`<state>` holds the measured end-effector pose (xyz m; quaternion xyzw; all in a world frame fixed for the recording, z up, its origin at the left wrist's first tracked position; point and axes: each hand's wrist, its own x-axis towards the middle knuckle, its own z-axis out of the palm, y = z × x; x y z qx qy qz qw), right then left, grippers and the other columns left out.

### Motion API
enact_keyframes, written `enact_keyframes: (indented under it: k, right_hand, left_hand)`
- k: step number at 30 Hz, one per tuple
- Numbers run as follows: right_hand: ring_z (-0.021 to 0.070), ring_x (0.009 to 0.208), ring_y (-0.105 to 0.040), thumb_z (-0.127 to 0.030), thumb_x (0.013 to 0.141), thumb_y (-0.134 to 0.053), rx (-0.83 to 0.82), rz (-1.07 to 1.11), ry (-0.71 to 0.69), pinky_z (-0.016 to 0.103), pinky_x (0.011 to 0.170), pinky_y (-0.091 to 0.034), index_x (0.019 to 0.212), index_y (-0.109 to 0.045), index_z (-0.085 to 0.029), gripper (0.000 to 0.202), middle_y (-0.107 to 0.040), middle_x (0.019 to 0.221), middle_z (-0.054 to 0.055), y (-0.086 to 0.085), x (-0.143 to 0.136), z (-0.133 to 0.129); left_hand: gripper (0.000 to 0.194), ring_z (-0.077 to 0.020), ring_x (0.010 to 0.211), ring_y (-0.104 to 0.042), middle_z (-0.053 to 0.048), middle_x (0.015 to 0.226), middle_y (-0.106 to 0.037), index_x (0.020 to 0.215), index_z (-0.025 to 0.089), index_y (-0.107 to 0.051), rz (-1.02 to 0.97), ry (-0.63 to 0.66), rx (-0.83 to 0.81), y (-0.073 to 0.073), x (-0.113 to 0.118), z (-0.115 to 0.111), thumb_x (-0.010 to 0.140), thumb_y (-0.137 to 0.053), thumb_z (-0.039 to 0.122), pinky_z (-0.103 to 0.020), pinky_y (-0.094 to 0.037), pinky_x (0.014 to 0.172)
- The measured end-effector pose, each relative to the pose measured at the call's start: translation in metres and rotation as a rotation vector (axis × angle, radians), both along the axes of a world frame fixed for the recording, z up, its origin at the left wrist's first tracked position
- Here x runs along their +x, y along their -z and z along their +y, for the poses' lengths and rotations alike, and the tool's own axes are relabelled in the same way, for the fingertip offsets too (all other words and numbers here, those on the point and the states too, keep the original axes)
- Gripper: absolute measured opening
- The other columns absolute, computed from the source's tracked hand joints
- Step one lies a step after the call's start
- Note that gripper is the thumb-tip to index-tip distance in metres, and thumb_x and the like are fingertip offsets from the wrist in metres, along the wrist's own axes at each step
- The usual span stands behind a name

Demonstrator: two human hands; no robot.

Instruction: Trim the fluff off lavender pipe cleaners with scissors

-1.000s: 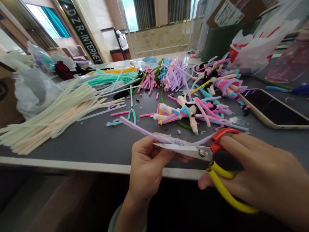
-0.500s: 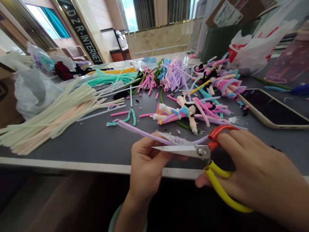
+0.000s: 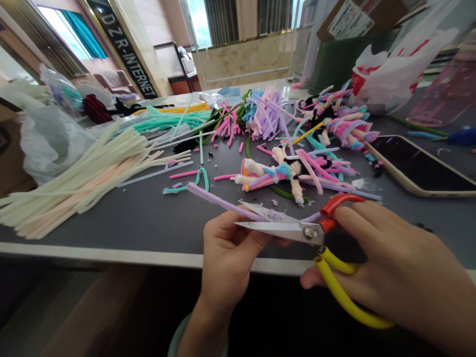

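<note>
Between the thumb and fingers of my left hand (image 3: 228,248) is a lilac pipe cleaner (image 3: 211,197), pinched near the table's front edge. Its free end sticks up to the left. My right hand (image 3: 386,258) grips scissors (image 3: 282,228) with one red and one yellow handle. The blades stand partly apart, with the pipe cleaner passing between them and purple fluff on the upper blade. The blade tips lie close to my left fingers. Just beyond, a doll made of pipe cleaners (image 3: 273,171) lies on the dark table.
Cream pipe cleaners (image 3: 92,168) lie at the left, with teal ones (image 3: 174,119) and a lilac bunch (image 3: 269,116) behind. A bent teal piece (image 3: 203,178) lies in the middle. On the right are a phone (image 3: 424,166), more dolls (image 3: 349,126) and a white plastic bag (image 3: 394,79).
The free end of the lilac pipe cleaner has shifted slightly right and up. Both hands and the scissors have stayed almost where they were.
</note>
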<state>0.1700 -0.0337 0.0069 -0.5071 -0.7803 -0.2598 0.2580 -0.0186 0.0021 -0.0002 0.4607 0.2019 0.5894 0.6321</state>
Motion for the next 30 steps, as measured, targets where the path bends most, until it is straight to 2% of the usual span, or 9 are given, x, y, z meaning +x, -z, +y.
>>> enact_keyframes:
  k: [6, 9, 14, 21, 26, 30]
  right_hand:
    - [0.0248, 0.059, -0.065, -0.064, 0.094, -0.028, 0.003, 0.018, 0.005, 0.035, 0.043, -0.044, 0.087, -0.051, -0.024, 0.047, -0.063, 0.070, 0.008, 0.0021, 0.0005, 0.0005]
    - [0.0231, 0.055, -0.063, -0.062, 0.095, -0.031, 0.010, 0.034, -0.023, 0.034, 0.041, -0.041, 0.083, -0.050, -0.025, 0.044, -0.062, 0.066, 0.006, 0.0010, 0.0004, 0.0004]
    - [0.0254, 0.058, -0.065, -0.064, 0.095, -0.030, -0.039, 0.033, -0.005, 0.035, 0.043, -0.044, 0.079, -0.057, -0.022, 0.052, -0.065, 0.069, 0.011, -0.0014, -0.0002, -0.0022]
    - [0.0329, 0.071, -0.068, -0.058, 0.091, -0.035, -0.049, 0.032, 0.037, 0.041, 0.050, -0.050, 0.090, -0.059, -0.019, 0.045, -0.068, 0.083, 0.017, 0.0012, -0.0006, -0.0030]
    - [0.0330, 0.071, -0.068, -0.057, 0.091, -0.033, -0.043, -0.011, 0.052, 0.041, 0.052, -0.052, 0.092, -0.054, -0.019, 0.043, -0.066, 0.080, 0.016, 0.0003, -0.0016, -0.0007]
    - [0.0301, 0.064, -0.067, -0.060, 0.091, -0.032, -0.029, -0.008, 0.057, 0.039, 0.047, -0.048, 0.093, -0.053, -0.018, 0.047, -0.065, 0.080, 0.016, 0.0014, -0.0007, -0.0013]
  left_hand:
    - [0.018, -0.0117, 0.066, -0.075, 0.006, 0.072, -0.080, 0.080, 0.028, -0.081, -0.007, 0.020, -0.024, -0.0010, 0.0012, 0.0000, 0.084, -0.075, 0.012, -0.017, -0.061, 0.068]
    - [0.020, -0.0096, 0.063, -0.074, 0.006, 0.072, -0.080, 0.080, 0.026, -0.081, -0.017, 0.026, -0.030, -0.0018, 0.0012, -0.0007, 0.084, -0.074, 0.008, -0.015, -0.061, 0.067]
    - [0.020, -0.0090, 0.062, -0.074, 0.005, 0.071, -0.080, 0.079, 0.024, -0.081, -0.026, 0.030, -0.048, -0.0036, 0.0016, -0.0021, 0.084, -0.073, 0.006, -0.014, -0.061, 0.066]
    - [0.011, -0.0142, 0.055, -0.072, 0.002, 0.064, -0.077, 0.072, 0.025, -0.081, 0.013, -0.050, -0.078, -0.0083, 0.0042, -0.0012, 0.073, -0.083, 0.013, -0.021, -0.062, 0.059]
    - [0.013, -0.0150, 0.050, -0.069, 0.002, 0.060, -0.074, 0.069, 0.025, -0.080, 0.013, -0.111, -0.110, -0.0097, 0.0062, -0.0004, 0.063, -0.090, 0.019, -0.024, -0.062, 0.054]
    - [0.011, -0.0153, 0.051, -0.069, 0.002, 0.061, -0.074, 0.069, 0.024, -0.080, 0.014, -0.084, -0.100, -0.0091, 0.0057, -0.0002, 0.066, -0.089, 0.019, -0.027, -0.064, 0.056]
